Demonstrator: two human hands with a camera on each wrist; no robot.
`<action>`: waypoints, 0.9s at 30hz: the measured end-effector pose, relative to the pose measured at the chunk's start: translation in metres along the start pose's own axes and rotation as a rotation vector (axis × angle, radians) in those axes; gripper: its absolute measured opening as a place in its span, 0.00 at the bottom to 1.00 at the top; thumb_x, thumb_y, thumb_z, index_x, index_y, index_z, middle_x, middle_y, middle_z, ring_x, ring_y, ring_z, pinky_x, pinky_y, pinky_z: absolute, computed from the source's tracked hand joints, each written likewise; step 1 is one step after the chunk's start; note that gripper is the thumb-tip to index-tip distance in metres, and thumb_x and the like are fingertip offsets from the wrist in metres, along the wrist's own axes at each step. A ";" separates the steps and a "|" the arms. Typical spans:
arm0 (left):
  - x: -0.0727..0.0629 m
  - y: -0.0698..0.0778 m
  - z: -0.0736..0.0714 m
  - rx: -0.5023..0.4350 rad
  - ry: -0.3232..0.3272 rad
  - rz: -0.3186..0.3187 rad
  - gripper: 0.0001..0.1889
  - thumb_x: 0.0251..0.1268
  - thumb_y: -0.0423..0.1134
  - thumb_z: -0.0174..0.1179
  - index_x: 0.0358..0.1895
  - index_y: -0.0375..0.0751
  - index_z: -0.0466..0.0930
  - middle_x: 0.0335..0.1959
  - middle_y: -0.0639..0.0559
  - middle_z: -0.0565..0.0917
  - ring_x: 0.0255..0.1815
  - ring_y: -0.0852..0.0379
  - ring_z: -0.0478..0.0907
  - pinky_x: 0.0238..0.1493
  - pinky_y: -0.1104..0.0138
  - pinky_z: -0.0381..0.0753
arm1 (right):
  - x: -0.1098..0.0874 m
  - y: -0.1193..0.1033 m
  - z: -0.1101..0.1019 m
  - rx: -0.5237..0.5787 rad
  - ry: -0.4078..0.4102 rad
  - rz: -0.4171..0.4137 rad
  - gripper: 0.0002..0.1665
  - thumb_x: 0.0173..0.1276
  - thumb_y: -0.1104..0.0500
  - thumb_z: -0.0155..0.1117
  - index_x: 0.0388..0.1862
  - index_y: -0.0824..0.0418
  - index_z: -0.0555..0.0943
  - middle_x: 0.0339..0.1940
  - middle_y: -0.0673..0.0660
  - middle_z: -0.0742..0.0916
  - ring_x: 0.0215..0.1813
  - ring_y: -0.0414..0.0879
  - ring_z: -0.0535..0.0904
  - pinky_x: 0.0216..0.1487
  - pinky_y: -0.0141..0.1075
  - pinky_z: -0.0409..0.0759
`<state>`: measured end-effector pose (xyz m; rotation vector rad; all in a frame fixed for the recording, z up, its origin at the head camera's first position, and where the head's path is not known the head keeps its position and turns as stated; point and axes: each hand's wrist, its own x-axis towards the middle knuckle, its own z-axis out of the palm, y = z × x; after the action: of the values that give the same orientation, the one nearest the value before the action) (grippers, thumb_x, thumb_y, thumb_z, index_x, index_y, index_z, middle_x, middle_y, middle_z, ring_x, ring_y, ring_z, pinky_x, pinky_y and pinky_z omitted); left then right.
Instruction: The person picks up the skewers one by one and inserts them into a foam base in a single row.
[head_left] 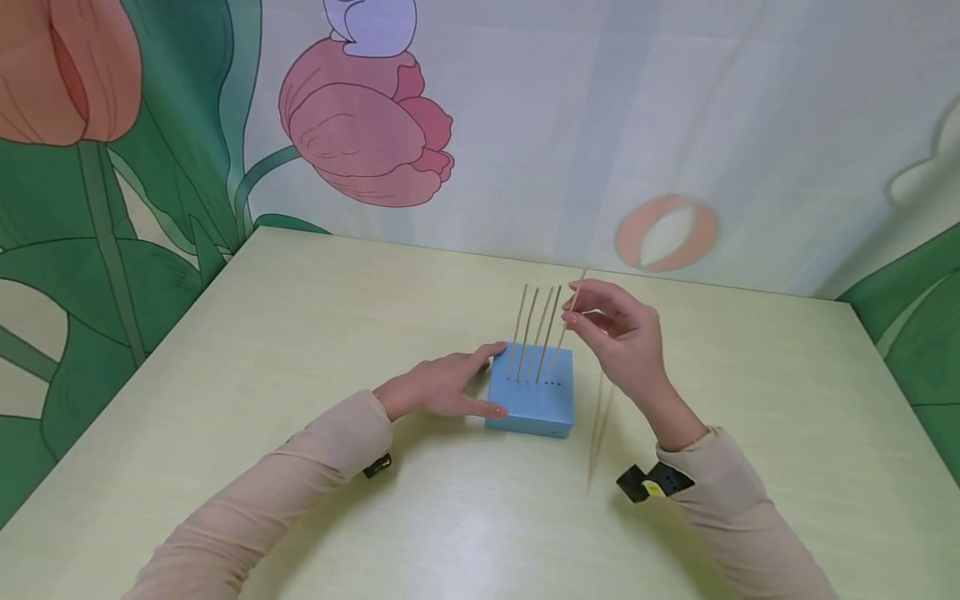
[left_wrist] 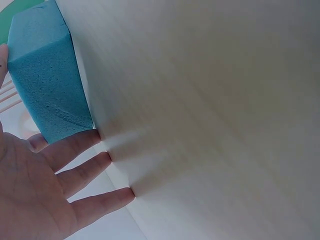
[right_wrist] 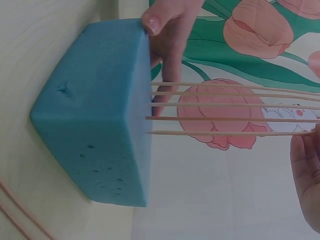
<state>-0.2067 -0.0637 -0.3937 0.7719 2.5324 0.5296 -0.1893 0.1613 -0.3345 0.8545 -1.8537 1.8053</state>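
Observation:
A light blue foam block [head_left: 536, 406] lies on the table, with several thin wooden skewers [head_left: 528, 333] standing in a row in its top. My left hand [head_left: 442, 386] spans the block's left side, its thumb on the near top edge and its index finger at the far corner. In the left wrist view, the other fingers [left_wrist: 82, 172] stretch out straight, their tips down at the tabletop. Between thumb and fingertips, my right hand [head_left: 628, 340] pinches the upper part of another skewer [head_left: 561, 337]. That skewer's lower end meets the block's top, right of the row.
Loose skewers [head_left: 597, 442] lie on the pale wooden table [head_left: 300, 317] right of the block, partly behind my right hand. A few small holes [head_left: 552, 384] show in the block's top beside the row. A printed flower curtain [head_left: 540, 150] hangs behind the table.

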 end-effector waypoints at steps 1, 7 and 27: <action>0.000 0.000 0.000 0.001 0.001 0.000 0.49 0.52 0.67 0.55 0.72 0.54 0.39 0.67 0.48 0.62 0.66 0.51 0.60 0.55 0.53 0.66 | -0.001 0.002 0.000 -0.005 -0.006 0.004 0.22 0.51 0.83 0.58 0.43 0.68 0.80 0.29 0.51 0.83 0.33 0.41 0.80 0.35 0.31 0.78; 0.001 0.000 0.001 0.010 0.005 0.002 0.49 0.51 0.67 0.55 0.72 0.54 0.39 0.67 0.48 0.62 0.66 0.51 0.60 0.55 0.54 0.66 | -0.009 0.012 0.001 -0.097 -0.042 0.008 0.17 0.51 0.82 0.60 0.42 0.77 0.75 0.27 0.61 0.81 0.32 0.40 0.80 0.34 0.31 0.79; 0.001 -0.001 0.001 -0.001 0.000 0.007 0.50 0.51 0.67 0.55 0.72 0.53 0.39 0.67 0.47 0.61 0.65 0.49 0.60 0.55 0.53 0.66 | -0.016 0.012 -0.003 -0.200 -0.078 0.041 0.19 0.51 0.81 0.62 0.44 0.74 0.75 0.27 0.63 0.81 0.32 0.38 0.79 0.37 0.30 0.78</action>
<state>-0.2074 -0.0640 -0.3950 0.7806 2.5297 0.5333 -0.1864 0.1657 -0.3535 0.8283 -2.0732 1.5959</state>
